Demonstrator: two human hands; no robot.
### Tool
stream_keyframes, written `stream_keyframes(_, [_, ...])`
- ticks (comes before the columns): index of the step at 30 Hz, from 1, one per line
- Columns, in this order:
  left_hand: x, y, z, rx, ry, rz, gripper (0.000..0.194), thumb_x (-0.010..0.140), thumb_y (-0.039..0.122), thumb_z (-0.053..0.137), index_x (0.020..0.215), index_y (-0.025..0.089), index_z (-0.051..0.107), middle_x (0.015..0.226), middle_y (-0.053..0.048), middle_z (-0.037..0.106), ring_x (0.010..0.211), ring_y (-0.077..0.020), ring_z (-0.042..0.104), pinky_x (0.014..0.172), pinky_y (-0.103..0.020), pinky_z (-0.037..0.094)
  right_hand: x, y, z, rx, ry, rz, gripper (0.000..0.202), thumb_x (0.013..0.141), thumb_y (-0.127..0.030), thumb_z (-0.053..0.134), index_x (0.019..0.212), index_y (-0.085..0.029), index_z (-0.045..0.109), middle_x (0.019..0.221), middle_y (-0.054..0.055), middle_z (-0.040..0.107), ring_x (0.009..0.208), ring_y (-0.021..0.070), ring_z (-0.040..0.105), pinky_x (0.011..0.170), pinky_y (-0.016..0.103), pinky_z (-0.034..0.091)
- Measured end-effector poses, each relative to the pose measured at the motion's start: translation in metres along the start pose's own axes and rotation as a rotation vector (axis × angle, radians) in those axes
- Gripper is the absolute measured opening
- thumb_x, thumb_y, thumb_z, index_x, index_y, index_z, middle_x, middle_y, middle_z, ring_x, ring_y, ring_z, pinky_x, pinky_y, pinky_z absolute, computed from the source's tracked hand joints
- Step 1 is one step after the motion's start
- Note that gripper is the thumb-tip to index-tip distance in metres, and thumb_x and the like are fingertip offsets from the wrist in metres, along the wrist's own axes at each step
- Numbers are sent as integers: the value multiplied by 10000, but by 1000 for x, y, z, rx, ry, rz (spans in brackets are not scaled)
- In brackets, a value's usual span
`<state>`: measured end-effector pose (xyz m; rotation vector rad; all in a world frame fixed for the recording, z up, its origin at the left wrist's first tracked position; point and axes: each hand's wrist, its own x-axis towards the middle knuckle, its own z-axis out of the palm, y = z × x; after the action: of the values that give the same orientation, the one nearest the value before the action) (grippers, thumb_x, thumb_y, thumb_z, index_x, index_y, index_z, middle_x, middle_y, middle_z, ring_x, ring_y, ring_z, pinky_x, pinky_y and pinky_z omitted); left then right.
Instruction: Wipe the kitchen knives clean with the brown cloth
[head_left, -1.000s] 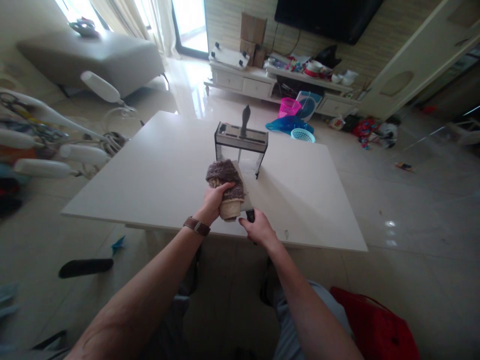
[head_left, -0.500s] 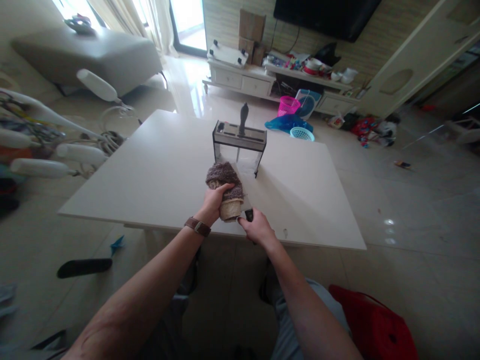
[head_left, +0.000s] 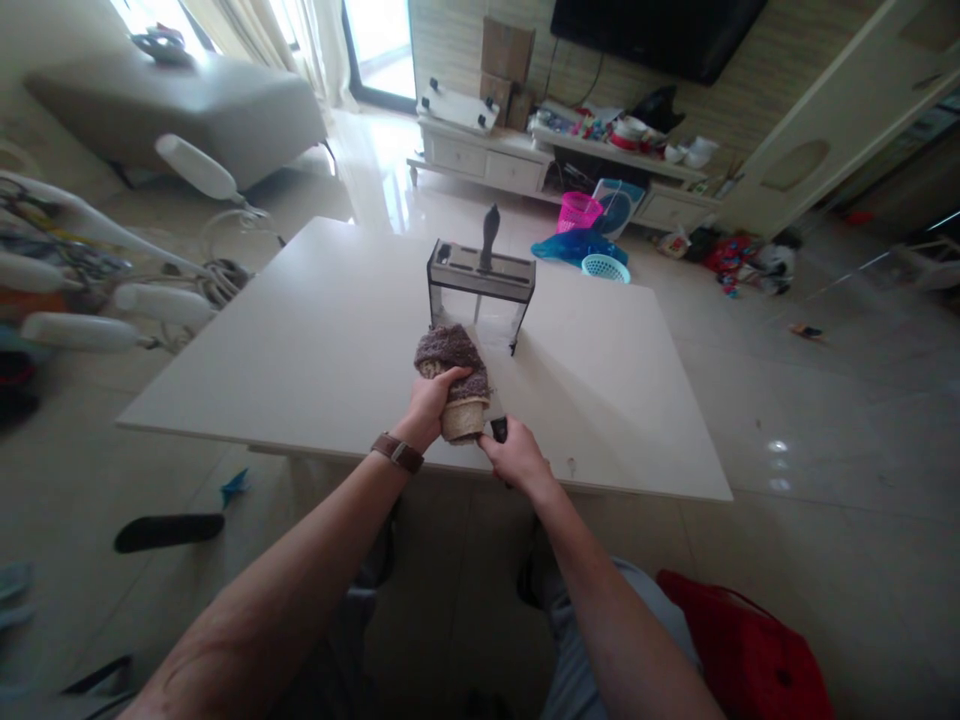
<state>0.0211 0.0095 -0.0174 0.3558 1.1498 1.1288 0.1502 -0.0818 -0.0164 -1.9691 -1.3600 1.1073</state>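
Note:
My left hand [head_left: 430,402] is wrapped round a folded brown towel [head_left: 454,350], thumb on top, with the towel's beige underside turned out near the table's front edge. The black handle of a knife [head_left: 499,430] is gripped in my right hand [head_left: 520,457]. Its pale blade runs up beside the towel and is mostly hidden by it. Just beyond my hands stands a knife holder [head_left: 484,275] with a slotted grey top and clear sides. Another knife's black handle [head_left: 490,232] sticks up from one slot.
The white table [head_left: 315,340] spans the space in front of me. A small mark or object [head_left: 571,466] lies near its front edge. Beyond are a pink basket [head_left: 579,210], a light blue basket [head_left: 604,268] and a cluttered cabinet [head_left: 517,170]. A red bag [head_left: 742,640] is at lower right.
Hardly anything differs. Both hands, the towel and the knife keep nearly the same place, and the whole view has shifted very slightly.

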Motion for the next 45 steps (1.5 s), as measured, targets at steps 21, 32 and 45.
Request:
stream_keyframes(21, [1,-2,-1,14,13,6,441,560,143,871,976,89,735,854,-124,781,636,-246,738,609,-382,653,4,7,6,1,12,-17,265,805,-360,721,974,-166,658,755,43,703,659,167,674,589,224,473])
stream_keyframes(32, [4,-7,0,27,7,-1,435,550,156,884,953,98,730,908,-135,783,653,-245,742,604,-385,655,1,1,1,-5,12,19,246,811,-330,714,979,-160,654,734,38,697,628,163,667,582,223,463])
stream_keyframes(45, [5,-9,-3,38,-8,18,458,533,185,895,949,96,726,945,-152,783,684,-254,749,610,-384,652,2,3,2,-3,20,5,238,811,-325,721,972,-161,662,792,57,723,678,174,694,600,224,477])
